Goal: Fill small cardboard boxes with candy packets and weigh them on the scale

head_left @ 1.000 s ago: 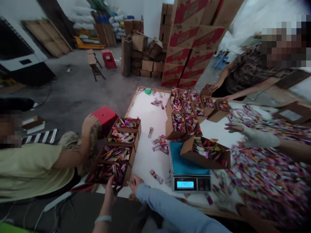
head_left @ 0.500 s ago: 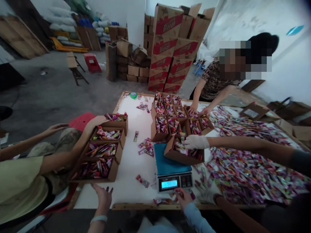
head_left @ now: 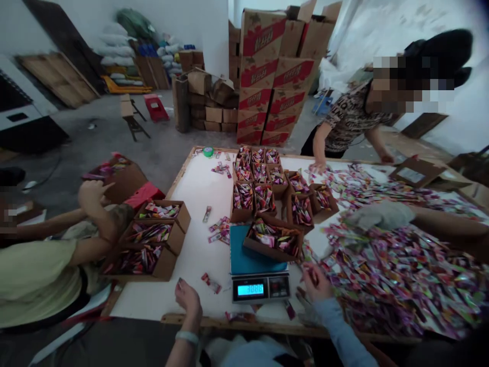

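Observation:
A carton of candy sticks (head_left: 273, 239) sits skewed on the teal pan of a digital scale (head_left: 239, 257), whose display is lit. Just right of the scale, my right hand (head_left: 318, 284), in a blue sleeve, has its fingers curled into a pinch; whatever they hold is too small to make out. My left hand (head_left: 188, 298), with a pale wristband, hovers over the table's front edge left of the scale. Its fingers are loosely bent and nothing shows in them. Near it lies a loose candy stick (head_left: 211, 283).
Filled cartons (head_left: 242, 196) crowd behind the scale; more cartons (head_left: 148, 260) stand at left by a seated person. A gloved hand (head_left: 376, 216) reaches over the candy pile (head_left: 397, 270) at right. Another glove lies beside my right hand. A person (head_left: 347, 117) works across the table (head_left: 187, 178).
My right hand has moved right and up, my left hand rightward with its fingers drawn in. The gloved hand has left the scale's carton for the pile. The left person has moved a carton away.

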